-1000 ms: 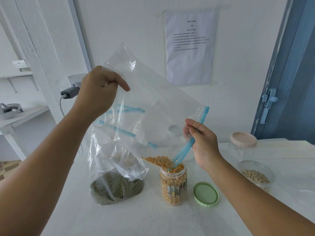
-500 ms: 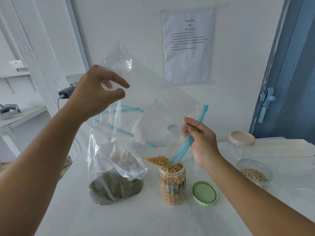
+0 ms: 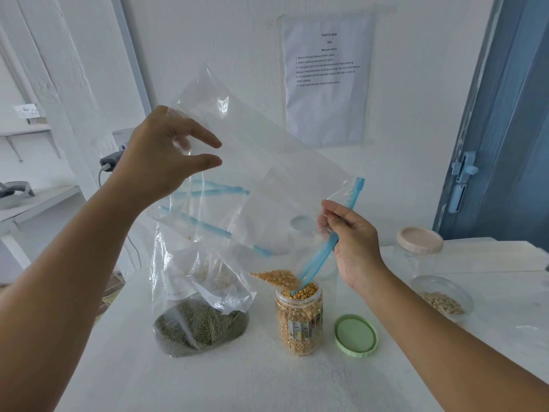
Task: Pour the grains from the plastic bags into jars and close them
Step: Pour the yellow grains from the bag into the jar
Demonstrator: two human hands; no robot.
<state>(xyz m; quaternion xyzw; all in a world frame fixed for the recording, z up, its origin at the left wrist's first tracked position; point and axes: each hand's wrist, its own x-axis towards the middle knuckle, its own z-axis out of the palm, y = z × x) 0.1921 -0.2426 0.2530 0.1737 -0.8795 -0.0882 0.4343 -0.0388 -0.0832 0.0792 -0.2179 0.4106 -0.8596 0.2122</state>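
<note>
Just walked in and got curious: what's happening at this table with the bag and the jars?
A person is tipping yellow corn kernels out of a clear zip bag into an open jar, which is nearly full. The right hand pinches the bag's blue zip edge at the jar's mouth; the left hand is at the raised far end, fingers parted. The jar's green lid lies beside it. A bag of green beans waits on the left.

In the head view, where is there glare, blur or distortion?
Head view: glare patches on the held bag; motion blur on its blue zip strip near the right hand; wide-angle lens bends the door frame; soft, even light.
</note>
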